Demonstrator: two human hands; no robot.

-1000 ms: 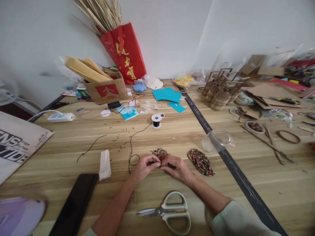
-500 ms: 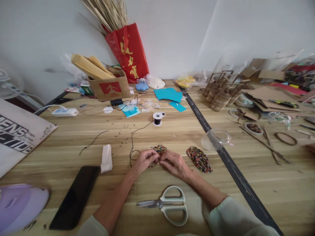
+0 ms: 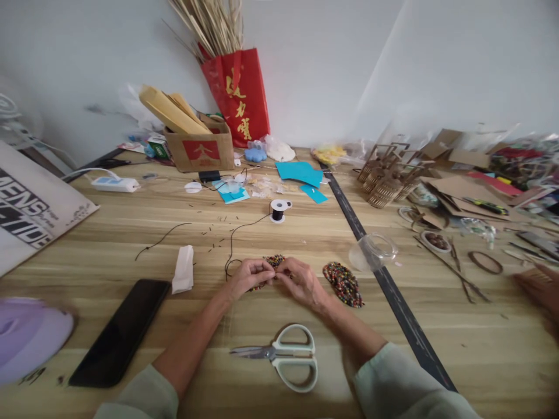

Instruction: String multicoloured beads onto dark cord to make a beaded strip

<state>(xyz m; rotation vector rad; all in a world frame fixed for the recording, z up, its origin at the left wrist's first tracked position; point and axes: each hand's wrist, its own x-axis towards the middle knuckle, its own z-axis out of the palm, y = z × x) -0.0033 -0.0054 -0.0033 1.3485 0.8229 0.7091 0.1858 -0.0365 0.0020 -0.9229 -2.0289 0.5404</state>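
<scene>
My left hand (image 3: 248, 279) is closed in a pinch on the black cord, just in front of a strand of multicoloured beads (image 3: 274, 260). Fingertip to fingertip with it, my right hand (image 3: 302, 283) pinches at the same spot; the bit of cord between them is mostly hidden. From a white spool (image 3: 278, 210), the black cord (image 3: 233, 235) runs down to a small loop beside my left hand. A second heap of beaded strands (image 3: 343, 283) lies right of my right hand. Scissors (image 3: 279, 354) with pale handles rest in front of me, pointing left.
At left are a black phone (image 3: 120, 331), a folded white paper (image 3: 183, 269) and a purple object (image 3: 32, 337). A clear plastic jar (image 3: 373, 251) lies across the dark strip. Another person's hand (image 3: 539, 288) is at the right edge. Small bamboo baskets (image 3: 384, 177) stand behind.
The view has shifted slightly. My fingertips have come closer together, and the cord end seen under them before is now hidden. More of the other person's hand shows at right.
</scene>
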